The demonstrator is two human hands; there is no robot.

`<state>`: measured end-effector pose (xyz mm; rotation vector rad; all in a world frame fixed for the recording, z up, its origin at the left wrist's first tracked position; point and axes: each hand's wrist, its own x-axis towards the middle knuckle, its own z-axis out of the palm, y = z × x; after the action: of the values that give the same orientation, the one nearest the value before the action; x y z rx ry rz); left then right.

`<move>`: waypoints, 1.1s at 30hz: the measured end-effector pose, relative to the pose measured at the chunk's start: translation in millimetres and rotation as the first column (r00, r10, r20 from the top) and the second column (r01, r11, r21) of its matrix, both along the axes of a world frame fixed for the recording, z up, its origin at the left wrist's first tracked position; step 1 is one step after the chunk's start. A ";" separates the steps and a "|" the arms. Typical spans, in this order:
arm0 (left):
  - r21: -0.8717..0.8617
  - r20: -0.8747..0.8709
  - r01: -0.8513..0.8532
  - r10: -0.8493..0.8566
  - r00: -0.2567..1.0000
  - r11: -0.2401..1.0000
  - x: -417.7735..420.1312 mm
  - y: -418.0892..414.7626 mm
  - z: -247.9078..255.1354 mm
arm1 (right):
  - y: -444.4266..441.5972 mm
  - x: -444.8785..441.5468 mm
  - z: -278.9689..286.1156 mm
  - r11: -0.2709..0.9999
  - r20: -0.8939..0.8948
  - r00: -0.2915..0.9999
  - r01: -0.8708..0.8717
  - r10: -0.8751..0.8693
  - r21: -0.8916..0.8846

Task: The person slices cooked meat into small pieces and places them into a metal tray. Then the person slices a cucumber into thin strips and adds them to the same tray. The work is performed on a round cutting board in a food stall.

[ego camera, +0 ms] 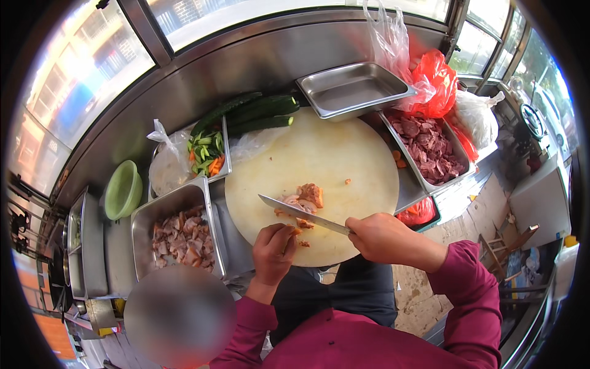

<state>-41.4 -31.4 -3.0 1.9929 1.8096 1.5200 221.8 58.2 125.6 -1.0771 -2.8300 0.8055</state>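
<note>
My right hand (380, 237) grips the handle of a kitchen knife (309, 216), whose blade points left over a large round cutting board (355, 152). Behind and partly under the blade lie cut pieces of meat with a browned chunk (310, 194). At the board's near left edge my left hand (275, 251) pinches a small orange-brown piece (295, 230) between its fingertips; what the piece is cannot be told. Small scraps (304, 243) lie beside that hand, and one more crumb sits further right on the board.
Left stand a steel pan of chopped meat (184, 237), a green plastic bowl (133, 191) and a tray of cut vegetables (206, 152). Cucumbers (265, 113) and an upturned-rim steel tray (355, 87) border the board's back. A pan of sliced meat (428, 147) and plastic bags (433, 83) are right.
</note>
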 end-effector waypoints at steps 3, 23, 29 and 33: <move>-0.009 -0.010 0.012 -0.012 1.000 1.000 0.5 0.9 4.1 | -1.3 4.4 -2.5 1.000 0.024 0.999 -0.024 0.024 -0.003; -0.036 -0.159 0.007 -0.013 0.987 0.999 9.0 10.4 13.0 | 0.8 -18.5 -0.9 0.994 0.094 0.990 -0.105 0.104 0.005; -0.061 -0.152 0.038 -0.047 0.987 0.997 6.0 10.8 8.3 | 8.4 -59.2 -29.3 0.993 0.019 0.994 -0.109 0.108 0.036; -0.068 -0.157 0.037 -0.048 0.986 0.997 4.0 9.5 8.1 | 16.2 -77.2 -40.1 0.988 -0.083 0.987 -0.132 0.139 0.077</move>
<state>-37.4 -21.9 5.1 2.1625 1.8328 1.3079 144.6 74.3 85.5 -0.8266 -2.8582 0.7337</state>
